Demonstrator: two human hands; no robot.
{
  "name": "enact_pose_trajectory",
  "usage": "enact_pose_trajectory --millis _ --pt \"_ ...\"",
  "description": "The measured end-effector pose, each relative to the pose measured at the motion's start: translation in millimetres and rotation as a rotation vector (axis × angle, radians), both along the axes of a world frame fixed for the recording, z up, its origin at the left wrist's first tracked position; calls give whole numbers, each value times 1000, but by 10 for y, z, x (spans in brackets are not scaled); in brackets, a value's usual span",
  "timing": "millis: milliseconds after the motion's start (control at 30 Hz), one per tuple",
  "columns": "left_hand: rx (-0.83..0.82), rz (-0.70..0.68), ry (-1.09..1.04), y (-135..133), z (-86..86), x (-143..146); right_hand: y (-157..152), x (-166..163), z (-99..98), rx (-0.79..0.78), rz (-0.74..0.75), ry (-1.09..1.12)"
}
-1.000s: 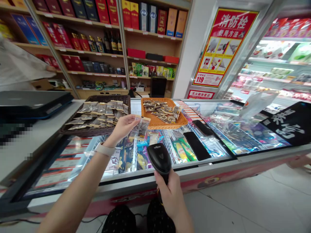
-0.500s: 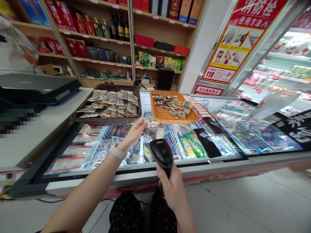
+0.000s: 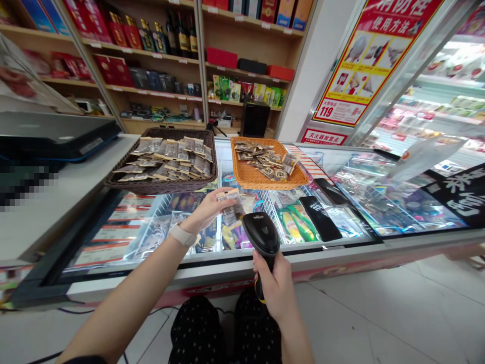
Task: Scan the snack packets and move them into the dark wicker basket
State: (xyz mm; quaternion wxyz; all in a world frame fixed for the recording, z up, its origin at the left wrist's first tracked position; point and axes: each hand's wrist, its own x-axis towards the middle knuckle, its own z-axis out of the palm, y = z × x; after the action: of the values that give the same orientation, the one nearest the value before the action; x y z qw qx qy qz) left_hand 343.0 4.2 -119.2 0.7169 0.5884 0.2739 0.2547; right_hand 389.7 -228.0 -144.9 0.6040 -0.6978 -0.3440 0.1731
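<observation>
Between the thumb and fingers of my left hand (image 3: 207, 208) is a small clear snack packet (image 3: 231, 206), held above the glass top of a chest freezer (image 3: 223, 275). My right hand (image 3: 276, 283) is wrapped round the handle of a black barcode scanner (image 3: 262, 232); the scanner head sits just right of the packet and below it. Beyond my left hand, a dark brown wicker basket (image 3: 159, 188) holds several similar packets. An orange wicker basket (image 3: 271, 183) to its right contains fewer, loosely piled packets.
Two dark phone-like slabs, one a black phone (image 3: 320, 218), lie on the glass right of the baskets. A counter with a dark flat device (image 3: 56, 134) stands at left. Behind are stocked shelves (image 3: 151, 93); a person's hand (image 3: 17, 81) shows at far left.
The packet in my left hand has turned so more of its face shows. My right hand has shifted the scanner slightly to the right.
</observation>
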Motion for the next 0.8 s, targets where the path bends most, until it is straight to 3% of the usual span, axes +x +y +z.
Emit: enact_pose_trajectory --millis 133,233,400,567,800 --pt "243 129 80 55 -43 23 -22 35 -9 -8 -2 13" --pt "290 180 74 106 -80 36 -43 56 -10 -21 -17 20" --pt "40 239 57 139 -108 44 -67 69 0 -34 -22 34" --pt "-321 130 -67 83 -46 43 -72 74 -11 -37 -22 45" --pt "-456 3 -68 122 -51 35 -79 78 -10 -34 -16 20"
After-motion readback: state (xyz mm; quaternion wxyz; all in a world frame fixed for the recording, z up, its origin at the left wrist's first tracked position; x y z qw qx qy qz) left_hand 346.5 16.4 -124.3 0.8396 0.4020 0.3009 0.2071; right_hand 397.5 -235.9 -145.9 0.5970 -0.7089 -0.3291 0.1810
